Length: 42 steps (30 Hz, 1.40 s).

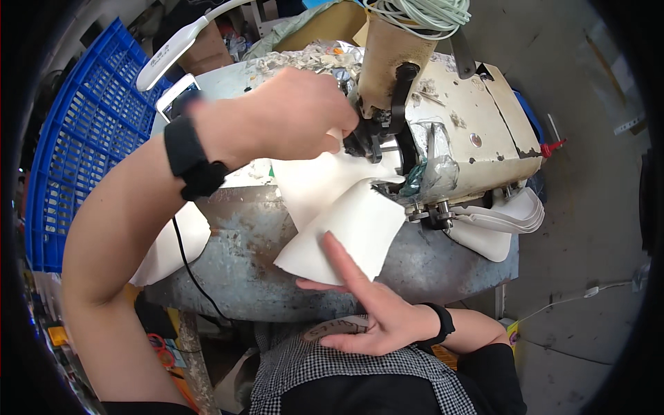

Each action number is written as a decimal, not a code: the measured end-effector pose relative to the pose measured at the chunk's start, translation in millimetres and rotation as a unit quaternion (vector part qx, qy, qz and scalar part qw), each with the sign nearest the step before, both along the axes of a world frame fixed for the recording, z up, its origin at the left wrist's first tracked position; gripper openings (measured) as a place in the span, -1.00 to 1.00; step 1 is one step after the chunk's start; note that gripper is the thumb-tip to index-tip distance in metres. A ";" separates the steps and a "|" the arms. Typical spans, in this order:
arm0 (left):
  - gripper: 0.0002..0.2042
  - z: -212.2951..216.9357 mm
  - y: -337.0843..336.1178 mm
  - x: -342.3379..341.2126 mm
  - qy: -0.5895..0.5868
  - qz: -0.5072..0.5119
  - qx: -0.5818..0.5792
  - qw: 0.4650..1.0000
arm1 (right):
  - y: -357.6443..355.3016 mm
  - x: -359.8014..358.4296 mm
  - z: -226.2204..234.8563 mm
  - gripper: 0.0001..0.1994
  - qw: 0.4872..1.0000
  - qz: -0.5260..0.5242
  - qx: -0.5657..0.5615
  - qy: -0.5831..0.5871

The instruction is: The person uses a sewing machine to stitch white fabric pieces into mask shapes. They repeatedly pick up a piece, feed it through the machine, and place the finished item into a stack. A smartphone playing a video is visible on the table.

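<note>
A bent white sheet point(353, 228), looking like leather or a similar soft material, lies under the working head of a beige machine point(477, 131). Whether its far and near parts are one folded piece or two, I cannot tell. My left hand point(297, 114) is closed at the sheet's far edge, close beside the dark metal parts below the machine's post; its fingertips are partly hidden. At the near edge, my right hand point(373, 304) has its index finger stretched along the top of the sheet and another finger underneath, holding it between them. The right thumb points away, free.
A blue plastic basket point(90, 152) stands at the left. Behind my left wrist are a phone point(176, 97) and a white lamp point(173, 52). More white pieces lie at the left point(176, 245) and hang at the right point(498, 218). Scraps litter the table's back; a black cable point(187, 256) crosses its front.
</note>
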<state>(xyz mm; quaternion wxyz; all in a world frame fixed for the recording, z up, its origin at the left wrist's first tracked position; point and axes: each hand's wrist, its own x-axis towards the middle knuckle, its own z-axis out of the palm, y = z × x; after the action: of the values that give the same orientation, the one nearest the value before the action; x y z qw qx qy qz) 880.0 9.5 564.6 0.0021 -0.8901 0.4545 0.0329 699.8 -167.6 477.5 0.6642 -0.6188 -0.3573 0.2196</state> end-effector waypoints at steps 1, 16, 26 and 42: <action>-0.81 -0.2 -3.0 -3.5 0.005 0.015 0.005 1.000 | -3.5 1.0 2.6 0.10 1.000 -0.003 -0.005 -0.002; -0.77 -39.0 -8.6 -13.4 0.162 0.123 -0.163 0.965 | -53.4 -9.1 7.4 0.01 0.865 -0.356 -0.200 -0.292; -0.73 -22.1 -16.2 -10.5 0.476 0.310 -0.212 0.795 | -75.7 30.6 13.8 -0.60 0.680 -0.435 -0.273 -0.524; -0.55 -24.8 -39.4 -59.5 0.560 0.228 -0.053 0.795 | -104.2 71.8 73.6 -0.73 0.591 -0.457 -0.266 -0.609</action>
<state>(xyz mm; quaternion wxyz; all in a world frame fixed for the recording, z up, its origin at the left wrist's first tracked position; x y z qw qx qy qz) 820.4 -29.8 539.8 -0.3074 -0.7926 0.1615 0.5013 771.6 -271.7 551.1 0.1108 -0.8398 -0.2743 -0.4553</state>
